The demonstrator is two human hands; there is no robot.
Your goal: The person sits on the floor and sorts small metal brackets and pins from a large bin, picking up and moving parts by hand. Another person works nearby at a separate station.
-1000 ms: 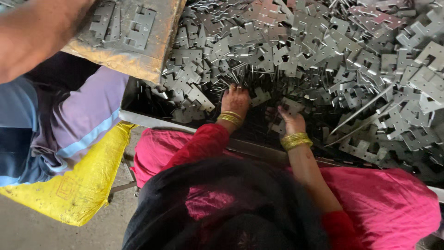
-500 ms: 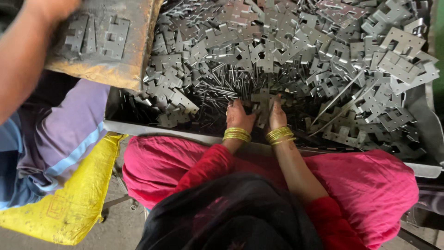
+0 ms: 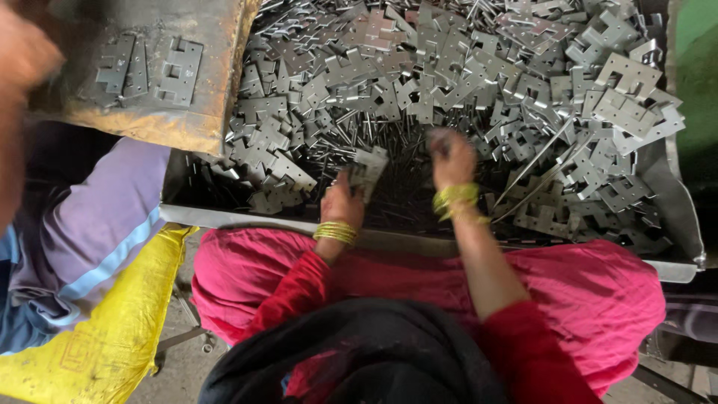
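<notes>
My left hand (image 3: 340, 202), with yellow bangles at the wrist, holds a flat grey metal hinge plate (image 3: 369, 170) upright over the near middle of a big metal tray (image 3: 677, 202). My right hand (image 3: 451, 158), also bangled, is raised and blurred just to the right of the plate, fingers curled; whether it holds anything is unclear. Below both hands lies a dark bed of thin metal pins (image 3: 396, 198). A heap of the same grey hinge plates (image 3: 449, 67) fills the tray around it.
At the left another person in a purple shirt (image 3: 90, 224) holds a rusty flat pan (image 3: 149, 123) with a few hinge plates on it, their blurred arm (image 3: 19, 97) at the edge. A yellow sack (image 3: 105, 329) lies below. My pink garment (image 3: 583, 299) covers my lap.
My hands were together in the pins near the tray's edge. Now the left hand has lifted a hinge plate and the right hand has risen and moved apart to the right.
</notes>
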